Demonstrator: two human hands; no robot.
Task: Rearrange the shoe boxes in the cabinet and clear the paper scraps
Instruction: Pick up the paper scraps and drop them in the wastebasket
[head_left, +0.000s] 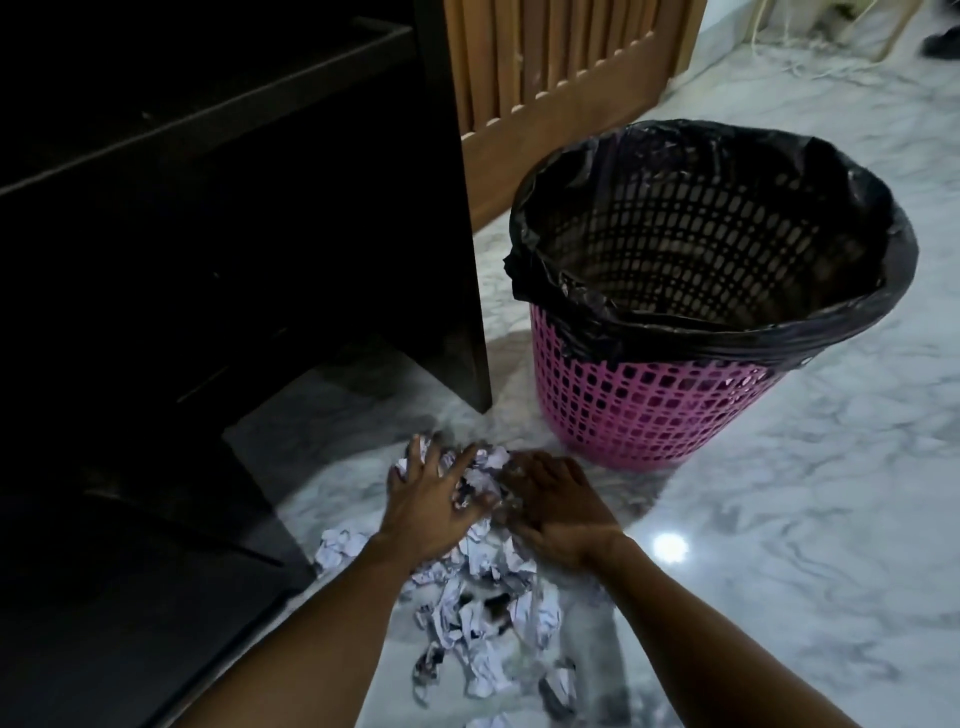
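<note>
Beyond paper scraps (483, 613) stands pink basket (623, 410) — dark cabinet (447, 218) left.

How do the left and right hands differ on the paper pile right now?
The left hand has its fingers spread wide over the paper scraps; the right hand has its fingers close together, tips blurred. The left hand lies nearer the dark cabinet; the right hand lies nearer the pink wastebasket. Both rest palm-down on the same pile on the floor.
</note>
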